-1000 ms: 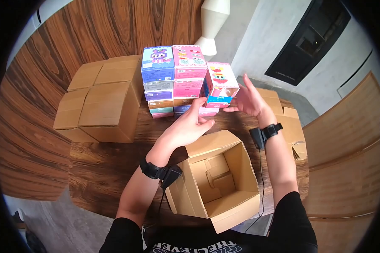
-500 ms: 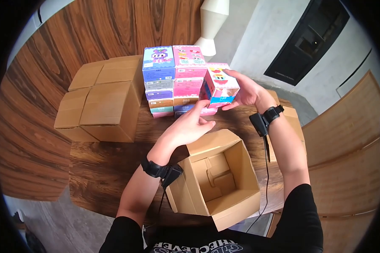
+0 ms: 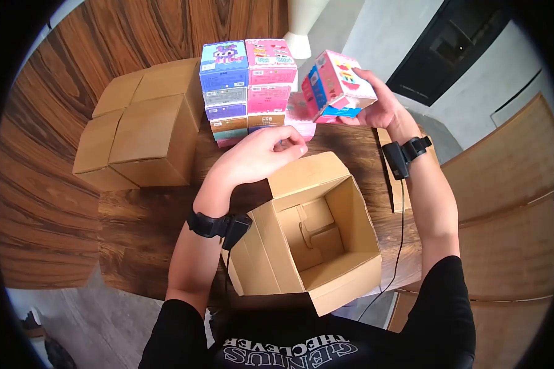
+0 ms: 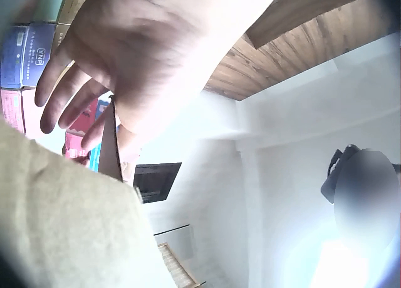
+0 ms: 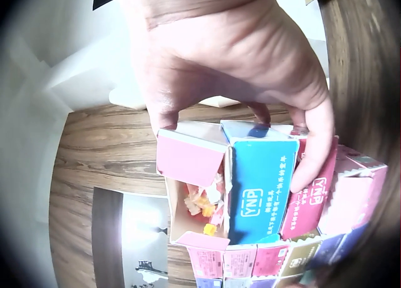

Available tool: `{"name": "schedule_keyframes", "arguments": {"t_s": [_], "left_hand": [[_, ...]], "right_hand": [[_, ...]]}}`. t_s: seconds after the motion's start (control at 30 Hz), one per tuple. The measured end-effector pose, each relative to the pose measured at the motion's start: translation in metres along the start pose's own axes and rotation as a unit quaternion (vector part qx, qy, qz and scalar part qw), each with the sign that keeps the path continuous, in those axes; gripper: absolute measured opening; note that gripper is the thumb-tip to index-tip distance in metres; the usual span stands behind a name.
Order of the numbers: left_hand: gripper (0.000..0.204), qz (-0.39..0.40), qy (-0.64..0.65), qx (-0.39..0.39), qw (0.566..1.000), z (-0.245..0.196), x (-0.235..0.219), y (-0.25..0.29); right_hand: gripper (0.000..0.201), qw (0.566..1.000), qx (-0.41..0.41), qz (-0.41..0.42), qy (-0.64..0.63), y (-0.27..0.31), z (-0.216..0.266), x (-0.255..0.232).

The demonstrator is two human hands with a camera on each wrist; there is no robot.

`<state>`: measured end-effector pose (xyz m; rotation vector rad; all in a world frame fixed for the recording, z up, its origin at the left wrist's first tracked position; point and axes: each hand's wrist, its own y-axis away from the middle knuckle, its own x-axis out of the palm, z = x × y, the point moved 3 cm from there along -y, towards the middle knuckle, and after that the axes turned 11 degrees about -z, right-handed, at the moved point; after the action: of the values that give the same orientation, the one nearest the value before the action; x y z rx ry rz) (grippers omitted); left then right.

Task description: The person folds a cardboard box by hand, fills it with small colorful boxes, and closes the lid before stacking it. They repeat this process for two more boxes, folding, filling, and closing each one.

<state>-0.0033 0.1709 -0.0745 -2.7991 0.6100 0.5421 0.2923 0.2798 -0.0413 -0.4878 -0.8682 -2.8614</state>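
Note:
My right hand (image 3: 385, 114) grips a short stack of small toy boxes from the side, raised and tilted beside the colourful pile. An end box (image 5: 191, 153), pink and white, has an open side with loose toy bricks (image 5: 203, 203) showing inside. Against it sit a blue box (image 5: 260, 194) and a red box (image 5: 307, 206), the fingers pressing on the red one. My left hand (image 3: 258, 154) holds nothing, its fingers loosely bent over the back flap of an open carton (image 3: 357, 215). That carton contains nothing but its folded bottom flaps.
A pile of colourful toy boxes (image 3: 246, 86) stands at the back of the wooden table (image 3: 135, 227). Closed brown cartons (image 3: 148, 129) stand at the left. Cardboard (image 3: 391, 178) lies under the right forearm. Behind the pile is a white lamp-like column (image 3: 301, 24).
My right hand has closed round the stack of toy boxes and lifted it away from the pile, up and to the right. My left hand has left the stack and drawn back toward the carton.

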Motion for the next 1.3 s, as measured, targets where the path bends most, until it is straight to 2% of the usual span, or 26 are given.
{"name": "schedule_keyframes", "arguments": {"t_s": [0.03,0.13,0.17,0.27,0.3,0.4,0.43,0.5,0.67,0.7,0.73,0.83,0.87,0.93,0.97,1.07,1.1,1.2,1.3], "left_hand": [[0.032,0.027,0.027,-0.015,0.999,0.001,-0.002,0.002],[0.039,0.096,-0.005,-0.039,0.995,-0.003,-0.005,0.013],[0.044,0.112,-0.005,-0.014,0.994,-0.012,-0.006,0.017],[0.044,0.156,-0.091,-0.009,0.983,-0.019,-0.002,0.018],[0.039,0.125,-0.11,0.019,0.986,-0.018,0.001,0.019],[0.035,0.12,-0.037,-0.09,0.988,-0.027,0.004,0.023],[0.033,0.118,-0.022,-0.101,0.988,-0.029,0.005,0.025],[0.028,0.113,0.009,-0.123,0.986,-0.031,0.007,0.031],[0.025,0.022,0.073,-0.137,0.988,-0.027,0.016,0.051],[0.025,0.002,0.095,-0.146,0.985,-0.027,0.018,0.057],[0.025,-0.012,0.101,-0.148,0.984,-0.029,0.018,0.061],[0.025,-0.048,0.107,-0.146,0.982,-0.033,0.018,0.072],[0.025,-0.055,0.104,-0.141,0.983,-0.032,0.019,0.074],[0.024,-0.059,0.097,-0.142,0.983,-0.032,0.02,0.077],[0.023,-0.057,0.094,-0.147,0.983,-0.033,0.02,0.078],[0.023,-0.059,0.099,-0.159,0.981,-0.031,0.019,0.081],[0.023,-0.06,0.102,-0.162,0.98,-0.03,0.019,0.081],[0.023,-0.061,0.098,-0.169,0.979,-0.032,0.017,0.083],[0.022,-0.068,0.111,-0.167,0.977,-0.036,0.017,0.083]], "right_hand": [[0.074,1.0,0.017,0.015,-0.015,0.005,0.002,-0.003],[0.073,0.999,-0.035,0.036,0.007,0.03,0.005,-0.012],[0.071,0.998,-0.045,0.034,-0.001,0.037,0.005,-0.016],[0.07,0.997,-0.027,0.078,-0.001,0.065,0.009,-0.02],[0.069,0.997,-0.031,0.064,0.0,0.077,0.009,-0.019],[0.069,0.999,-0.018,0.051,-0.004,0.103,0.005,-0.018],[0.068,0.997,-0.027,0.074,0.016,0.114,0.006,-0.017],[0.067,0.997,-0.034,0.066,0.019,0.125,0.007,-0.022],[0.066,0.988,-0.083,0.065,0.116,0.173,0.0,-0.003],[0.068,0.984,-0.065,0.066,0.154,0.178,-0.002,-0.005],[0.069,0.988,-0.015,0.067,0.138,0.184,-0.011,-0.001],[0.067,0.971,0.024,0.068,0.227,0.185,-0.031,0.008],[0.071,0.958,0.032,0.099,0.268,0.186,-0.032,0.016],[0.079,0.938,-0.019,0.147,0.312,0.188,-0.042,0.041],[0.091,0.919,-0.017,0.147,0.365,0.188,-0.042,0.049],[0.097,0.863,-0.106,0.094,0.485,0.178,-0.059,0.058],[0.1,0.848,-0.075,0.074,0.519,0.182,-0.059,0.063],[0.103,0.716,-0.208,0.014,0.666,0.191,-0.076,0.08],[0.105,0.617,-0.267,-0.017,0.74,0.192,-0.101,0.092]]}}
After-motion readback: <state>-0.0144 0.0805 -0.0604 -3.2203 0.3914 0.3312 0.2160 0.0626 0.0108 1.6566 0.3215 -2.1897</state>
